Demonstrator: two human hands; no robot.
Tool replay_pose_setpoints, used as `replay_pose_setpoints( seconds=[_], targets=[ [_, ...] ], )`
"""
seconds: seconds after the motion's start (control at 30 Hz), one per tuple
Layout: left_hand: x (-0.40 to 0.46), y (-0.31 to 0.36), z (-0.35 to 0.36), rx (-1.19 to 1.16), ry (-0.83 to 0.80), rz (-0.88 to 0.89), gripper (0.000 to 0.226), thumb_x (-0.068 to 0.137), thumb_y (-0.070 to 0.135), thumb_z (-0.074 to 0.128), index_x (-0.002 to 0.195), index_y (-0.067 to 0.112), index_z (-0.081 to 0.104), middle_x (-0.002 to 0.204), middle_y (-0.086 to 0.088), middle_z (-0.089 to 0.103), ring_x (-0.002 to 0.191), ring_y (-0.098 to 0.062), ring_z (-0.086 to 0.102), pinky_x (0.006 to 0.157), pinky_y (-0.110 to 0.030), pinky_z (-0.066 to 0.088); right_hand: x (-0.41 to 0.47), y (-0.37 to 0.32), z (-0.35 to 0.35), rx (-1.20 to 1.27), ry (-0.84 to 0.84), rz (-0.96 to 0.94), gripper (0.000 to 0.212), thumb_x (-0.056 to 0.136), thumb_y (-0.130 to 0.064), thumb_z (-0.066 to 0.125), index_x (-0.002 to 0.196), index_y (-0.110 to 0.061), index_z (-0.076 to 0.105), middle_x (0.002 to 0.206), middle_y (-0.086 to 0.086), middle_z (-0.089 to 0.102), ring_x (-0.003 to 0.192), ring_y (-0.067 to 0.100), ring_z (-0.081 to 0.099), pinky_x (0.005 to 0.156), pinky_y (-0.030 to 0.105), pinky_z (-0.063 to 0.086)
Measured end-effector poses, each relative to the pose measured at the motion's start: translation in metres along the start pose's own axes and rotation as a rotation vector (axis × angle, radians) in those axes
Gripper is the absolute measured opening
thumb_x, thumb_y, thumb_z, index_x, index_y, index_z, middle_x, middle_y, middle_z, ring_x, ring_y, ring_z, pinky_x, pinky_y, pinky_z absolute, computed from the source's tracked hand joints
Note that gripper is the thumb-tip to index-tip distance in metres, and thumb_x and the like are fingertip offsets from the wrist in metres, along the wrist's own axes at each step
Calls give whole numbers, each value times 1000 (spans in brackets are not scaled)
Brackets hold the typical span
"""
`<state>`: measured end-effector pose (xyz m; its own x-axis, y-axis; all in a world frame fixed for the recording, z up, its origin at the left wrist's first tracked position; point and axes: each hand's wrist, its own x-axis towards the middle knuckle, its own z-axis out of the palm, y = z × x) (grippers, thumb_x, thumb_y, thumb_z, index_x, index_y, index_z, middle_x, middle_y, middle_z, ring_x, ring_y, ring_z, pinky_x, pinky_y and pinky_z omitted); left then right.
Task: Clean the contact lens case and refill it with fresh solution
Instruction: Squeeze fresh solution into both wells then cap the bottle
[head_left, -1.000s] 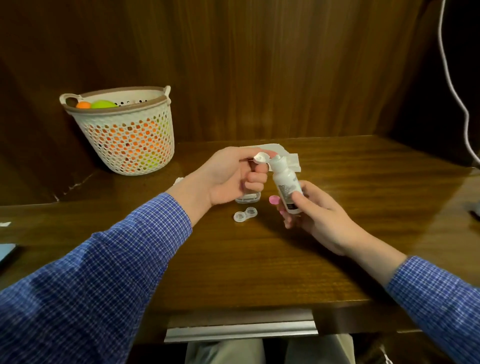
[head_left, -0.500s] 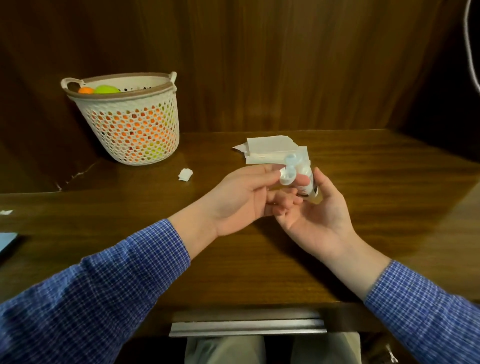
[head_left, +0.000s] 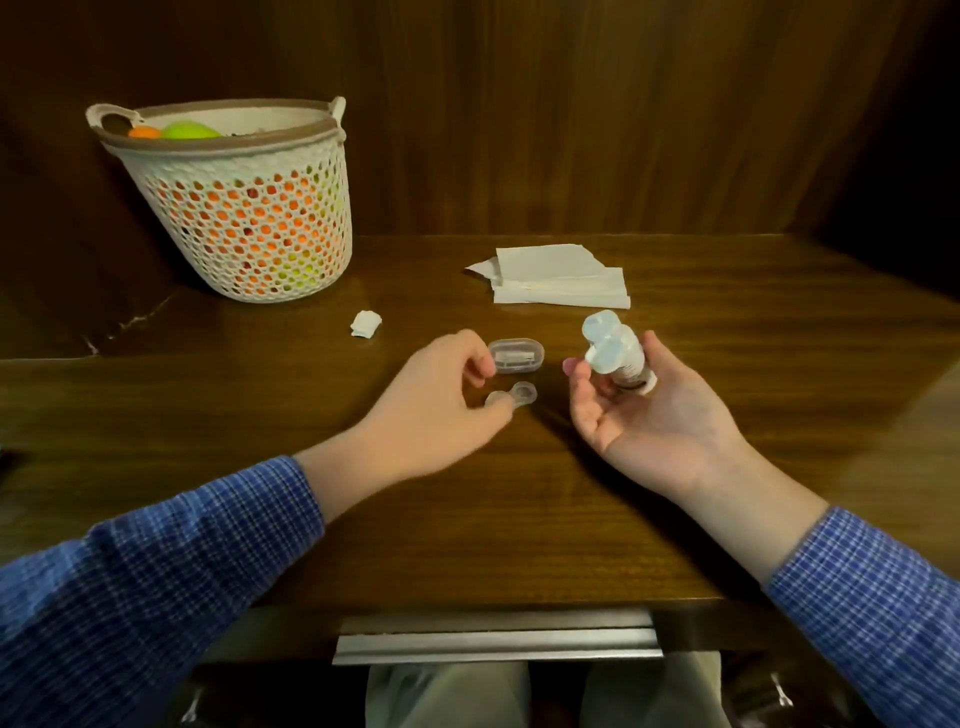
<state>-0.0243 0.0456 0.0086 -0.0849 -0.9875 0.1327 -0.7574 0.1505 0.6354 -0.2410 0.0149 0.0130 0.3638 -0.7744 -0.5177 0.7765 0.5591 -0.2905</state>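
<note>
A clear two-well contact lens case (head_left: 522, 393) lies on the wooden table (head_left: 519, 519) at its middle. My left hand (head_left: 436, 405) reaches down to it, thumb and curled fingers pinching its left well. To the right, my right hand (head_left: 654, 415) holds a small white solution bottle (head_left: 621, 356) tilted toward me, palm up, with the flip cap hanging open. Something small and pink (head_left: 570, 366) shows just left of the bottle, partly hidden by my fingers.
A clear oval box (head_left: 517, 356) sits just behind the lens case. Folded white tissues (head_left: 558, 278) lie farther back, and a crumpled white scrap (head_left: 366, 323) to the left. A perforated basket (head_left: 244, 208) with coloured balls stands at the back left. A metal drawer handle (head_left: 496, 644) runs along the front edge.
My left hand has let go of the bottle's cap and dropped to the lens case on the table. The right hand has moved the bottle slightly right, cap now open.
</note>
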Motion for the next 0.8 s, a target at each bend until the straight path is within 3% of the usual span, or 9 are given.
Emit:
replay_pose_setpoints(
  seconds=[0.13,0.2,0.37,0.43,0.5,0.53,0.67,0.8],
  targets=[
    [2,-3,15,114,39,78,45,86,45,74,123,32,51,112,18,51,88,2,55,67,-11,41,5,-15,5,-24,22,-37,57,93,-48,67,130,-6,58,118,29,70,88,29,77,80,34,64],
    [5,-5,17,106,48,79,49,86,45,75,125,30,49,112,18,52,88,2,55,67,-11,40,6,-21,7,-33,32,-46,55,93,-47,68,129,-7,57,109,32,71,84,28,77,73,35,65],
    [11,-11,17,38,46,74,48,88,37,77,123,34,45,103,18,58,80,-3,61,64,-12,47,8,-24,9,-182,23,-28,50,89,-46,73,125,-13,61,88,21,76,72,19,75,52,29,60],
    [13,-14,17,21,38,91,47,89,32,77,122,35,44,98,19,60,82,2,62,62,-11,49,11,-23,11,-275,31,-39,49,88,-48,73,123,-15,62,104,19,77,68,18,73,52,27,61],
    [14,-15,16,-5,29,105,49,89,29,78,120,39,41,95,18,63,87,8,60,63,-9,51,17,-21,14,-347,38,-58,50,88,-48,73,125,-16,62,126,11,71,73,17,71,60,24,62],
    [14,-16,15,-17,25,104,51,89,28,78,120,40,40,95,18,64,89,9,60,65,-7,50,19,-20,16,-382,41,-67,49,88,-47,74,125,-16,63,122,8,72,74,17,70,62,25,61],
    [13,-20,11,-57,15,105,53,88,26,80,123,38,43,96,19,66,92,5,61,67,-6,50,27,-14,23,-546,11,-95,35,91,-45,71,108,-15,62,68,7,70,58,17,67,55,27,59],
    [11,-21,7,-46,-7,146,54,87,25,80,130,32,48,96,19,68,91,2,63,67,-7,50,34,-9,24,-711,-32,-151,29,95,-45,67,105,-18,62,62,2,68,52,14,63,51,27,55]
  ],
)
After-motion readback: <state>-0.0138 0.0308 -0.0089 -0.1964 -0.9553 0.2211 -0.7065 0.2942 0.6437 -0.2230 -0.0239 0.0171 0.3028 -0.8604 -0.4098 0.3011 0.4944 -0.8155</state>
